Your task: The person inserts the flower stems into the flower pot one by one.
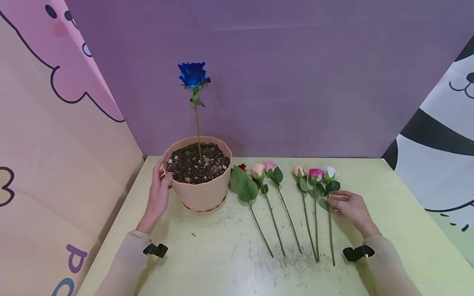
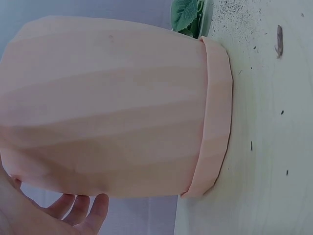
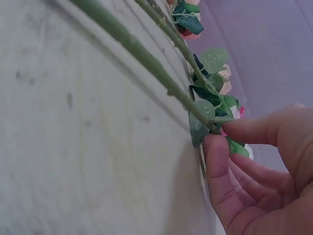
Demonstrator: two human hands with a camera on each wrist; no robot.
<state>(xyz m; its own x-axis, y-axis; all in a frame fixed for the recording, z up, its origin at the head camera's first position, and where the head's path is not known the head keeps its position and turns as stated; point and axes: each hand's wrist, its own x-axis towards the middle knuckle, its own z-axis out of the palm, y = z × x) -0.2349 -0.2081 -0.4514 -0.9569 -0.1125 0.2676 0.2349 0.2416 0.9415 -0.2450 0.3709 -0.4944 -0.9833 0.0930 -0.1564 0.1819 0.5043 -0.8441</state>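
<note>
Nearest the wearer is the lower tip of a white rose on a thin green stem (image 1: 330, 222), its long axis running away to the bloom. The right hand (image 1: 349, 209), the nearer one, comes from the right, thumb and fingertips pinching that stem among its leaves. Leftward, beyond five other long-stemmed roses (image 1: 258, 172), the left hand (image 1: 160, 193) curls round the left side of a round pale-pink pot (image 1: 201, 197) of dark soil (image 1: 189, 164), where a blue rose (image 1: 192, 75) stands upright.

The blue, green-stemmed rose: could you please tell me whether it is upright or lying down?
Upright: the blue rose rises from dark, pebbly soil in the round pink pot.
</note>
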